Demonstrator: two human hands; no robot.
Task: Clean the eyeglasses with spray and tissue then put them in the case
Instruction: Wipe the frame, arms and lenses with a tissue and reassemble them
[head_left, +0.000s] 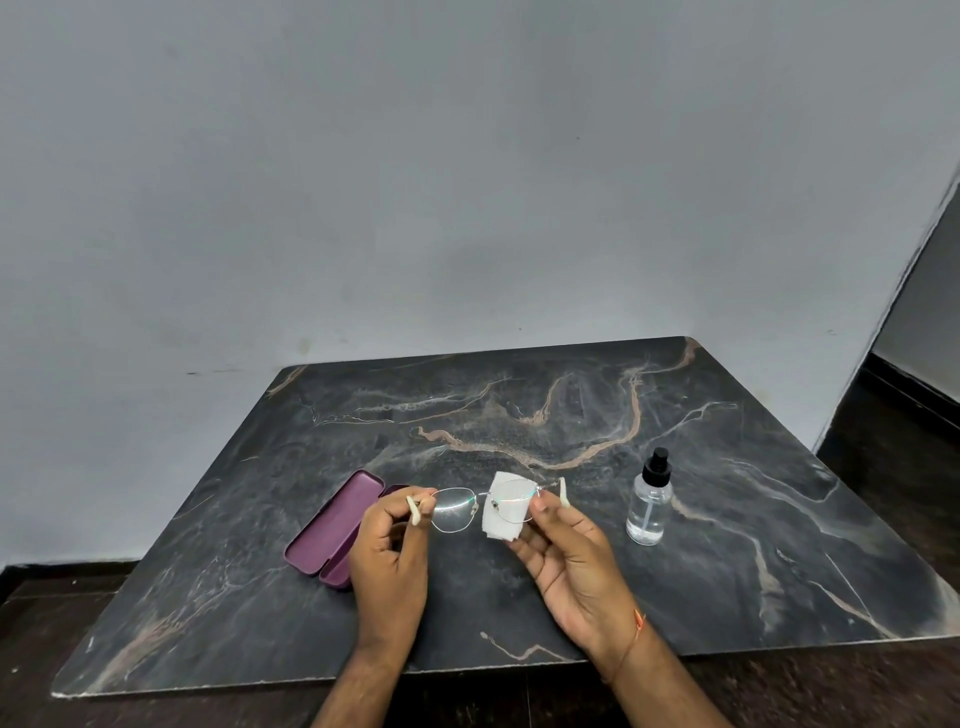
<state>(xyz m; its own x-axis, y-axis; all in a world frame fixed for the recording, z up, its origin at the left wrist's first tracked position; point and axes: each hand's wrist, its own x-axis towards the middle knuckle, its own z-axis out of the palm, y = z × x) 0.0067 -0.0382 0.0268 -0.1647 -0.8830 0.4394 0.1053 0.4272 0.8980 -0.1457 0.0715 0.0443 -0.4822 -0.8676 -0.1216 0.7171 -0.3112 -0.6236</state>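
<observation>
Eyeglasses (483, 508) are what this moment turns on, but the biggest thing in view is the dark marbled desk (519, 415), which is carrying everything and standing against a plain grey wall (415, 156).

On the desk, to the left, the purple case (332, 525) is lying open with its lid thrown back. That is probably so the glasses can go straight in once they are clean. Part of it is being hidden by the left hand (387, 551), which is hanging just in front of it.

To the right, well apart from the hands, the clear spray bottle (649, 501) is standing upright with its black cap on. Nobody is touching it, and it is sitting outside the path between the glasses and the case, so it is not getting in the way.

Both hands are holding the glasses up above the desk, between the case and the bottle. The left grip is pinching the frame at its left end, near the pale temple tip, and seems to be steadying it there. The right hand (566, 556) is pinching the white tissue (501, 512) against the right lens, thumb in front and fingers behind, which looks like wiping in progress. Its grip is clamped on tissue and lens together.

The thin wire frame looks delicate, so light pressure seems wise. The left lens is showing glare, and I cannot tell whether it is clean.
</observation>
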